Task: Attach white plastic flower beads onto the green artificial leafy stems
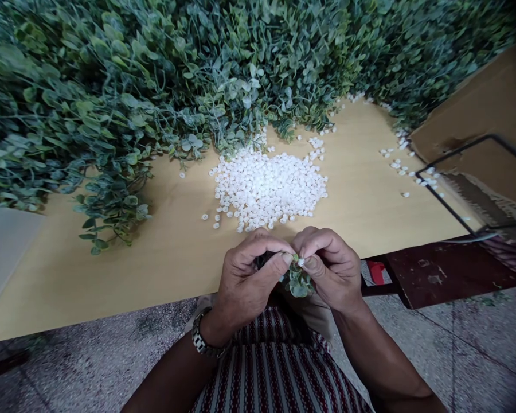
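My left hand (251,275) pinches the stem end of an artificial leaf sprig (298,284), whose green leaves hang down between my hands. My right hand (331,267) holds a small white plastic bead (301,262) between thumb and forefinger, right against the stem end. Whether the stem passes into the bead is too small to tell. Both hands are together just over the table's front edge, above my lap. Beyond them lies a heap of the same white beads (270,186) on the table.
A thick bank of artificial greenery (176,74) covers the back of the tan table (172,269), with one clump (112,212) reaching forward at left. At right are scattered beads (398,164), a cardboard box (481,109) and a black wire frame (451,212). A pale sheet (8,246) lies far left.
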The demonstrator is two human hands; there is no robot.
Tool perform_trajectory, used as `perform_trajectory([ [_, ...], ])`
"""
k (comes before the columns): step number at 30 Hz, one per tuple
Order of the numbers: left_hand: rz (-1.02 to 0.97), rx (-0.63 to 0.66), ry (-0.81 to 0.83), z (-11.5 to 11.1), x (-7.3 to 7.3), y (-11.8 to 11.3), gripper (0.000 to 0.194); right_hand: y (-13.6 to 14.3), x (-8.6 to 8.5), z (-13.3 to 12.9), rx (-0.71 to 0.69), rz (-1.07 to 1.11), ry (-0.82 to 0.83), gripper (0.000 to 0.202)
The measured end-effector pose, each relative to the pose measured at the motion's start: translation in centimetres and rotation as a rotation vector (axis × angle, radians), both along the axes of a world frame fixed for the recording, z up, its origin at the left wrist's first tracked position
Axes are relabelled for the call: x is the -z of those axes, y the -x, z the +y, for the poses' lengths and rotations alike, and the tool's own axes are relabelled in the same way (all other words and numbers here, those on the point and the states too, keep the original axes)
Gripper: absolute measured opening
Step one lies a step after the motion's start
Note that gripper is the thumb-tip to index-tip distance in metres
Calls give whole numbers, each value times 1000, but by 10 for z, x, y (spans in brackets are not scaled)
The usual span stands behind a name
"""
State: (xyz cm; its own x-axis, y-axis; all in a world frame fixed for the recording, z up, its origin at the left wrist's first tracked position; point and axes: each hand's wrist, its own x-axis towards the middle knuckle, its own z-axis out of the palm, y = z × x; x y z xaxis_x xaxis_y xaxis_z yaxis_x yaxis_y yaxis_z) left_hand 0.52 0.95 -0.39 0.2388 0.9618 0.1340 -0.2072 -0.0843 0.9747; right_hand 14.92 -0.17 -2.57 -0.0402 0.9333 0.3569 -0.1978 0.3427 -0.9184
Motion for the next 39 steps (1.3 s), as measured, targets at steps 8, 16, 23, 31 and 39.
perform_trajectory([
  [8,50,-13,-13,-2,-6,-3,12,2,1,-1,53,-74,-11,3],
  [16,67,-20,-23,-1,-8,-3,16,1,0,-2,49,-124,-17,4],
  [23,82,-33,-11,-1,-7,-3,16,2,0,-3,32,-148,-28,7],
  [31,116,-50,-48,-1,-5,-3,16,1,1,-3,53,-202,-48,6],
  [39,116,-62,-56,-1,-6,-4,17,4,2,-3,119,-236,-111,8],
])
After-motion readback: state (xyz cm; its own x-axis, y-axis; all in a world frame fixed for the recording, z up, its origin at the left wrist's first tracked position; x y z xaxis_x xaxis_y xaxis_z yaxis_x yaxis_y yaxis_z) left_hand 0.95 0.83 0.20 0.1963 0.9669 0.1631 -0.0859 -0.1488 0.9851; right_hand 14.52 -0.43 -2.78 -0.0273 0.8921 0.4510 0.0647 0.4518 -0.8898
